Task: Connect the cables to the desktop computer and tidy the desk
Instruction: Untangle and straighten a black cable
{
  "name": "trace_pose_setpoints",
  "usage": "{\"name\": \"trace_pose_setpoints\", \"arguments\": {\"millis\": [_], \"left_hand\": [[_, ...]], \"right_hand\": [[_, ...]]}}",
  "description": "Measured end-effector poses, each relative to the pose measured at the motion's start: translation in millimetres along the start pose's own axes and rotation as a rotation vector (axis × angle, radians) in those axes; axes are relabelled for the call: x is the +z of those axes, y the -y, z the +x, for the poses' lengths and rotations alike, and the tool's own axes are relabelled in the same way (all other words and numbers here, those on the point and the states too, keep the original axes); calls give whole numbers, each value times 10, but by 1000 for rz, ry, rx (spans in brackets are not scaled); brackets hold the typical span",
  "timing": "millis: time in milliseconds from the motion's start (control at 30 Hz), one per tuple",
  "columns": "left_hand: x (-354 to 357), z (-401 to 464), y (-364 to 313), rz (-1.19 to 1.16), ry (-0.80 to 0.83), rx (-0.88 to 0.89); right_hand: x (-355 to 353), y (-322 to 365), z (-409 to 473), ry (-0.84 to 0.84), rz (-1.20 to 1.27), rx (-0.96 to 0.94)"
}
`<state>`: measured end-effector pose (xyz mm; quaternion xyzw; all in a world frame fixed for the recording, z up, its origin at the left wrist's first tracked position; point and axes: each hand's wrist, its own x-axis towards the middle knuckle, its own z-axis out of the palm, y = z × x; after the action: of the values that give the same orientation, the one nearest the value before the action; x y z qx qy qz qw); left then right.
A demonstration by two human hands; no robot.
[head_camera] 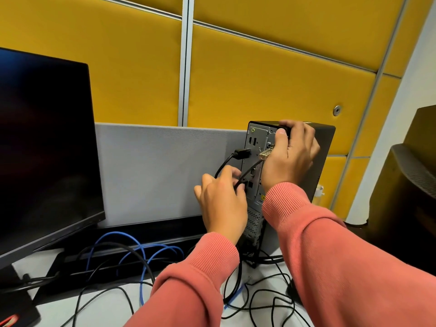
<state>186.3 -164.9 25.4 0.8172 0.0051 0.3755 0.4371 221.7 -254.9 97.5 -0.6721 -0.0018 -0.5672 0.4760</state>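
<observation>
A slim black desktop computer (324, 147) stands upright at the desk's back right, its metal rear panel facing me. My right hand (291, 154) grips its top rear corner, thumb on the edge. My left hand (221, 199) pinches a black cable plug (244, 182) against a port in the middle of the panel. Another black plug (243, 153) sits in a port higher up, its cable looping down to the left. A silver connector (265, 154) shows beside my right palm.
A dark monitor (44, 147) fills the left. Blue cables (141, 253) and several black cables (264, 300) lie tangled on the white desk. A grey divider (160, 173) and yellow wall panels stand behind. A dark chair (410, 185) is at right.
</observation>
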Motion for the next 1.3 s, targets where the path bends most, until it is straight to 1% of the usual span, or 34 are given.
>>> {"name": "trace_pose_setpoints", "arguments": {"millis": [267,600,767,967,1033,1133,1200,1233,1300], "left_hand": [[101,-20,-38,11,-14,-58],[28,-26,-53,25,29,-43],[-85,-16,34,67,143,44],[-550,-169,25,58,412,118],[-686,-191,71,75,482,161],[-1044,-282,138,120,538,207],[-1306,-345,198,126,559,218],[-1459,-408,253,143,570,210],[-1723,-543,369,208,575,184]], "right_hand": [[0,27,-11,0,17,14],[-7,22,-9,11,8,14],[-26,49,-30,20,-9,18],[-86,158,-46,91,22,77],[-110,203,-41,133,-14,111],[-226,384,-108,218,-56,229],[-304,495,-182,256,-3,300],[-369,555,-274,272,39,323],[-507,639,-476,285,96,307]]}}
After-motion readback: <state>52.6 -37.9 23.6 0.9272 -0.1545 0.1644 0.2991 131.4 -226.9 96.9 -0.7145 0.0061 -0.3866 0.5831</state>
